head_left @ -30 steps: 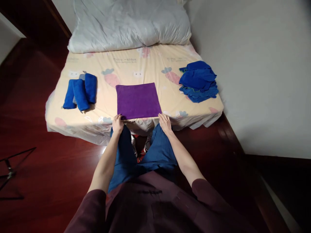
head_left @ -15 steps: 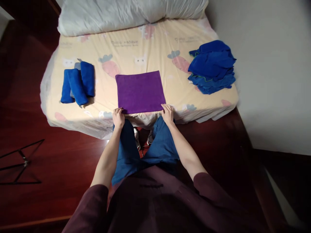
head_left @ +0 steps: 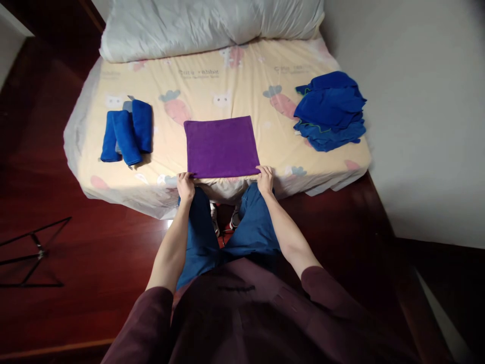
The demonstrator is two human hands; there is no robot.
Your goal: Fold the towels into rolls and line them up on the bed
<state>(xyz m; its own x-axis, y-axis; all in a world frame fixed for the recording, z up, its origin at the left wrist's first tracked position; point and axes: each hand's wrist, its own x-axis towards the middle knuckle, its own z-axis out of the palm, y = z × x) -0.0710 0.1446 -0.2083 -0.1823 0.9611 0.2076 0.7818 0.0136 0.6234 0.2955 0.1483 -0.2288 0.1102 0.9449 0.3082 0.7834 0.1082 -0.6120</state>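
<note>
A purple towel [head_left: 223,147] lies flat as a rectangle at the front edge of the bed, its long side towards me. My left hand [head_left: 185,186] pinches its near left corner, fingers closed on the cloth. At the near right corner, my right hand [head_left: 265,179] grips the towel the same way. Left of it rest several rolled towels, blue [head_left: 127,137] and grey [head_left: 128,106], laid against one another. To the right sits a loose, rumpled pile of blue towels [head_left: 329,108] with some green edging.
The bed [head_left: 235,76] has a yellow sheet printed with carrots and cat faces. A pale quilt [head_left: 212,25] is bunched along its far side. A white wall [head_left: 409,116] stands at the right. On the dark red floor at left are black stand legs [head_left: 40,253].
My right hand has shifted slightly right along the near right corner of the towel. The whole view has moved a little; the rolls and the pile lie as before.
</note>
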